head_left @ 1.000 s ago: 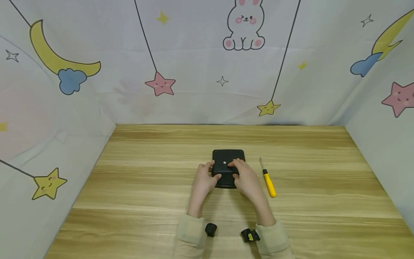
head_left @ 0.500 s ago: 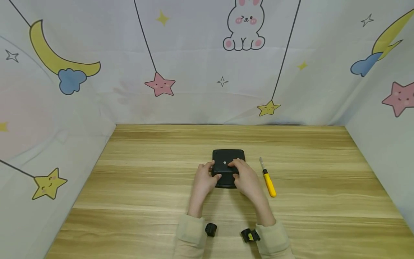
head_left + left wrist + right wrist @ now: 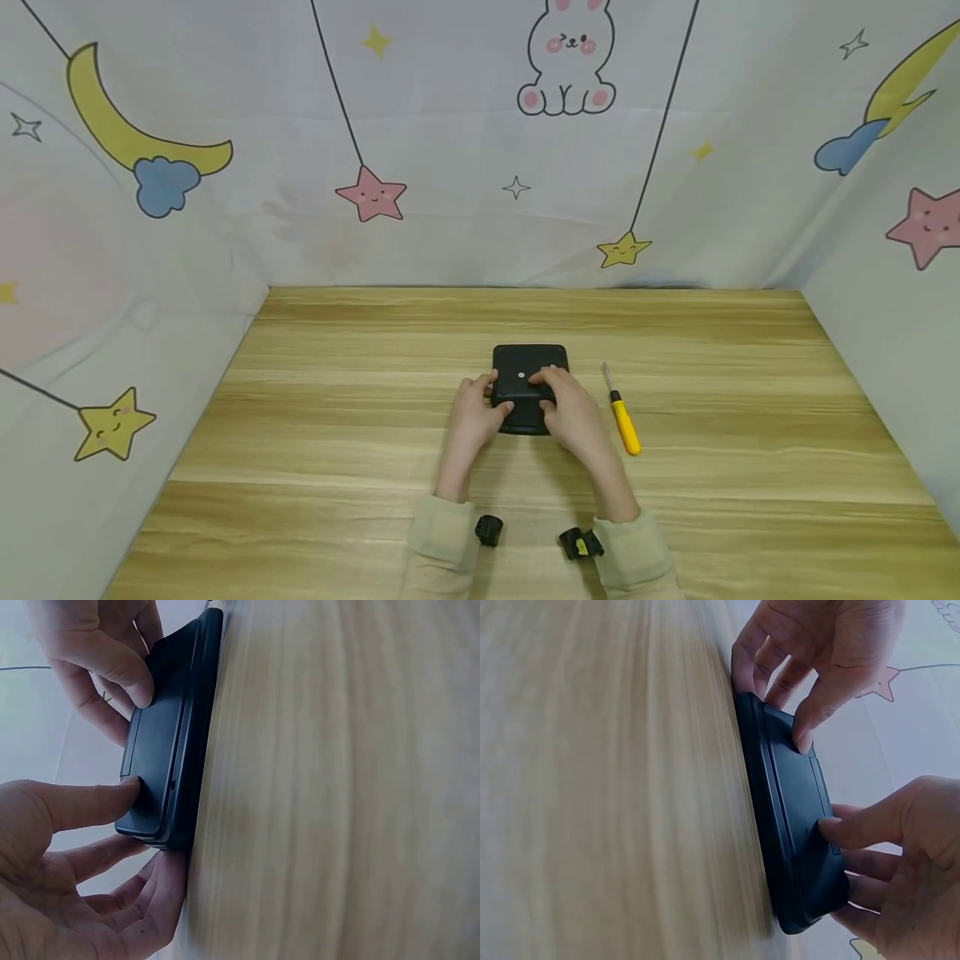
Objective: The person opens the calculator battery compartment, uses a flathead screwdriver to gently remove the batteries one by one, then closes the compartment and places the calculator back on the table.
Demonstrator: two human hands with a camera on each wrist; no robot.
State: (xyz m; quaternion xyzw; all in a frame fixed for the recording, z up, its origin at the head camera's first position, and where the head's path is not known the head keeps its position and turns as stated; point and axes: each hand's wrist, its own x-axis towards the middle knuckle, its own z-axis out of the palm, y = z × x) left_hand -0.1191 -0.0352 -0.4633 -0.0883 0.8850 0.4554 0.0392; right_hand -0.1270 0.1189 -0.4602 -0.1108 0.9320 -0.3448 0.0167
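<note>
A flat black device (image 3: pixel 513 361) with rounded corners and a small white dot on its upper face lies on the wooden table; its exact kind is unclear. My left hand (image 3: pixel 477 410) grips its left side, thumb on the near sloping face and fingers along the edge. On the opposite side my right hand (image 3: pixel 576 417) holds it, index finger on top, thumb on the near face. In the left wrist view the device's (image 3: pixel 169 735) near face shows a seam. The right wrist view shows both thumbs on the device (image 3: pixel 795 802). Its underside is hidden.
A screwdriver (image 3: pixel 626 427) with a yellow handle lies right of my right hand, its tip pointing away. Black wrist-worn pieces (image 3: pixel 490 531) sit by both sleeves. Patterned cloth walls (image 3: pixel 450 250) stand behind and at both sides of the table (image 3: pixel 337 400).
</note>
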